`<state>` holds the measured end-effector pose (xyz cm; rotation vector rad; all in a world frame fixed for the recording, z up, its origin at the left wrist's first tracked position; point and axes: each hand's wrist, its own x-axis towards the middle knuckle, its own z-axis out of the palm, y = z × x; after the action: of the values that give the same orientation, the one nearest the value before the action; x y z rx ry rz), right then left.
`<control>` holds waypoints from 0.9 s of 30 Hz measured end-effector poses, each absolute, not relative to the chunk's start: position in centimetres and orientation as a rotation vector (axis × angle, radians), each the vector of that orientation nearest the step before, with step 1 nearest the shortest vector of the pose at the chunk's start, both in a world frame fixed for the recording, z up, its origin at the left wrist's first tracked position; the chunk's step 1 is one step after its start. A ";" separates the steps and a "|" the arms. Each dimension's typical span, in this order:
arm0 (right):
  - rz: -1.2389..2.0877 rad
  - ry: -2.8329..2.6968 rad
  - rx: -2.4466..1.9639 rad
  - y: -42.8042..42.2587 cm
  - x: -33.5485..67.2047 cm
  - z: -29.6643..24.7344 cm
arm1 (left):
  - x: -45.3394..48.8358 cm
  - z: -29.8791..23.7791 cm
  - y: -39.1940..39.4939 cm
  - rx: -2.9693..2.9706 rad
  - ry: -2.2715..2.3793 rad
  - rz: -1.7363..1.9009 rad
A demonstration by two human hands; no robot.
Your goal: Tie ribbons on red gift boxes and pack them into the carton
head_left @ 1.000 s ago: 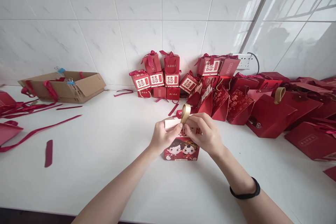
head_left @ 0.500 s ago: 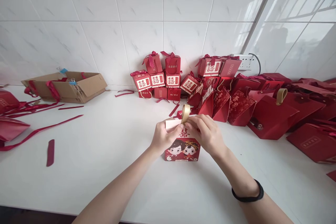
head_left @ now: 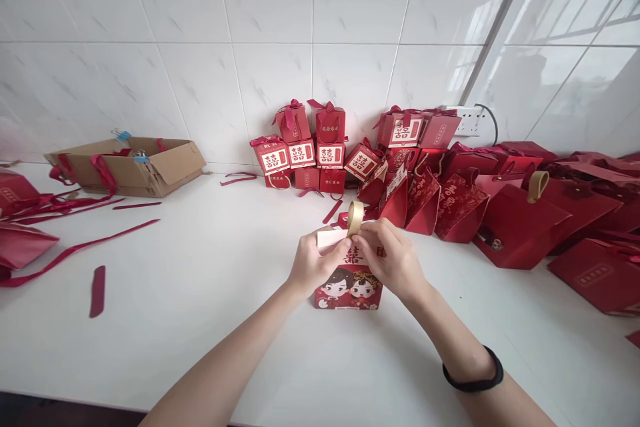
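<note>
A red gift box [head_left: 345, 290] with two cartoon figures on its front stands upright on the white table before me. A gold ribbon loop [head_left: 355, 215] rises from its top. My left hand [head_left: 316, 259] grips the box's upper left, thumb in front, beside a pale flap [head_left: 331, 238]. On the upper right, my right hand [head_left: 393, 255] is closed, thumb and fingers pinching at the base of the loop. Both thumbs come close together there. The far side of the box top and the fingertips behind it are hidden.
Small red boxes [head_left: 301, 154] are stacked against the tiled wall. Many red gift bags [head_left: 525, 220] crowd the right side, near a power strip [head_left: 469, 121]. At left are a cardboard box [head_left: 125, 170] with ribbons and clips, a long ribbon [head_left: 90, 252] and a dark red strip [head_left: 97, 291].
The view has shifted very slightly. My right thumb and fingers have moved a little at the loop's base; the box stays in place between both hands.
</note>
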<state>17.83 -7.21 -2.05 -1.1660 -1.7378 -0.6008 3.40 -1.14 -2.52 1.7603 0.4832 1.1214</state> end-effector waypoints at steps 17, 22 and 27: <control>-0.360 -1.733 -1.226 -7.6 17.9 -1.7 | 3.5 -2.5 -1.3 1.782 0.476 1.128; -0.409 -1.820 -1.136 -7.7 18.3 -1.5 | 3.5 -2.5 -1.4 1.721 0.471 1.101; -0.468 -1.826 -1.148 -7.5 18.1 -1.8 | 3.5 -2.7 -1.4 1.705 0.498 1.109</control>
<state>18.12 -7.52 -1.84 -1.1475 -1.8263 -0.4678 3.49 -1.44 -2.71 1.7055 0.4979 1.1090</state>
